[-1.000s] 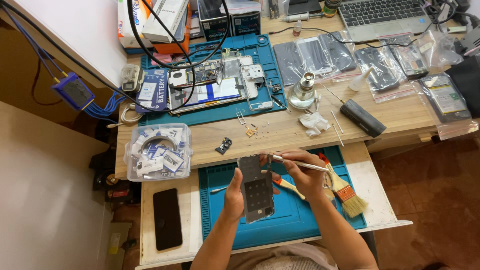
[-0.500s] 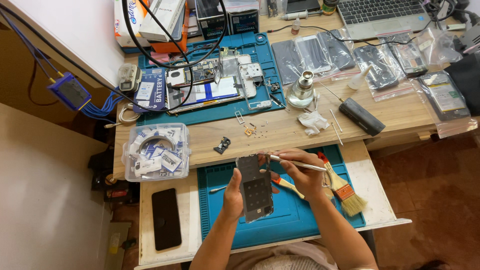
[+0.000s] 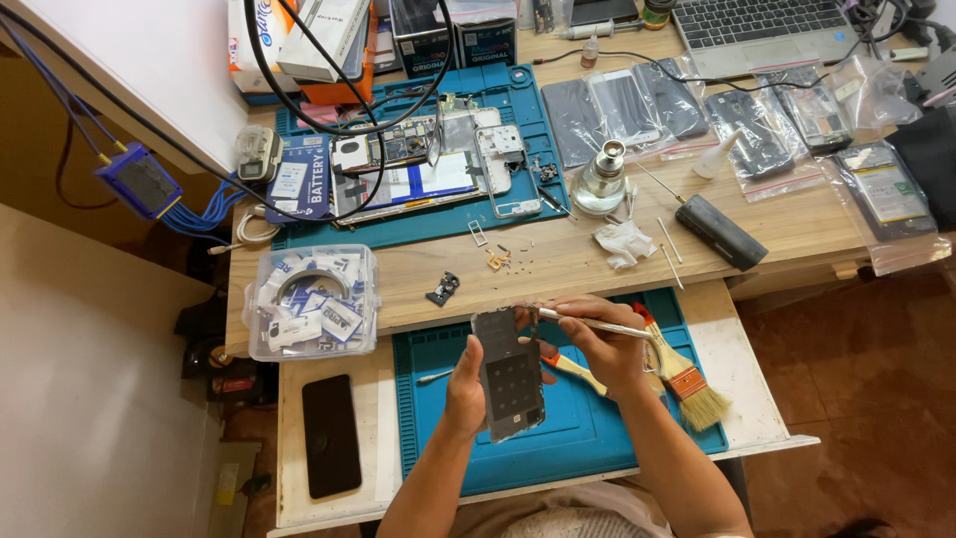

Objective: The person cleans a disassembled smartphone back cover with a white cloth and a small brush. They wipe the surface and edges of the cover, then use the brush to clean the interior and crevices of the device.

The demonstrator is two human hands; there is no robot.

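over the blue work mat (image 3: 597, 438) on the pull-out shelf, the left hand (image 3: 464, 384) is gripping an opened phone body (image 3: 509, 373) by its left edge, holding it upright above the mat with its inner side facing up. the right hand (image 3: 602, 344) is pinching a pair of slim metal tweezers (image 3: 588, 321), whose tip is resting at the phone's top edge. compared with a second ago, almost nothing is changing: the phone is staying at the same tilt and the tweezers are sitting at the same corner, so the work is looking like slow, fine picking at one spot rather than a new step. the tip of the tweezers is too small to read, and whether it is holding a part i cannot tell. the right fingers are covering the phone's upper right corner. a paint brush (image 3: 687, 384) is lying on the mat just beside the right wrist, and a black phone (image 3: 332, 434) is lying well to the left.
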